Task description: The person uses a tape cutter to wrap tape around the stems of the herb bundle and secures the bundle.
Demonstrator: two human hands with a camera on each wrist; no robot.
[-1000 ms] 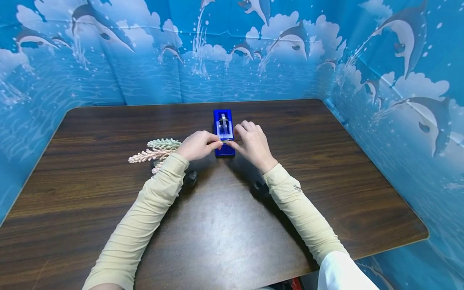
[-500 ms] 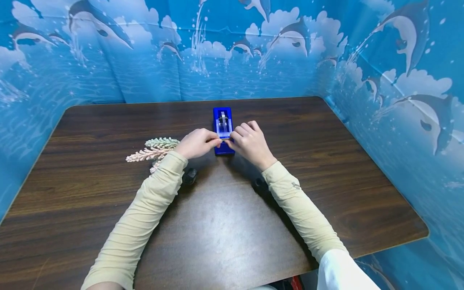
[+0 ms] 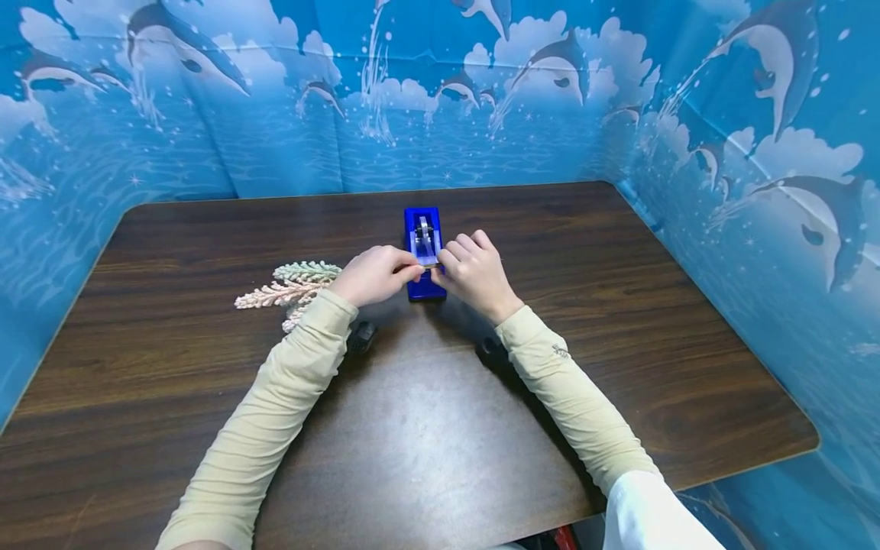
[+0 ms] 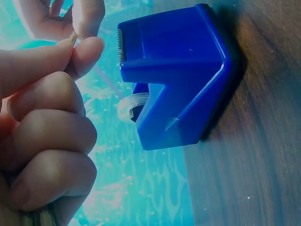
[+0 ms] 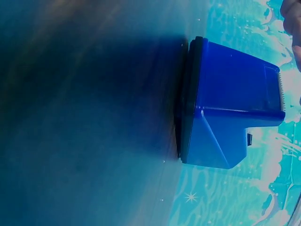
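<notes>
A blue tape dispenser [image 3: 427, 289] stands at the table's far middle; its serrated cutter shows in both wrist views. In the left wrist view a clear tape strip [image 4: 108, 83] runs from the tape roll [image 4: 133, 106] up to the fingers. My left hand [image 3: 374, 275] pinches the tape's end between thumb and forefinger above the dispenser. Opposite it, my right hand [image 3: 477, 276] pinches the same end, its other fingers curled. A small brownish edge [image 4: 74, 36] shows between the fingertips. The right wrist view shows the dispenser [image 5: 235, 84] from the side and some fingers at its edge.
Pale pink and green artificial plant sprigs [image 3: 285, 294] lie left of the dispenser, partly behind my left forearm. Small black objects [image 3: 360, 337] show under my wrists. A blue dolphin-print curtain [image 3: 275, 153] surrounds the dark wooden table [image 3: 426, 443].
My right fingers have closed in toward the left fingertips and curled more since the first frame. Both hands stay over the dispenser, otherwise almost still. The camera view has shifted slightly.
</notes>
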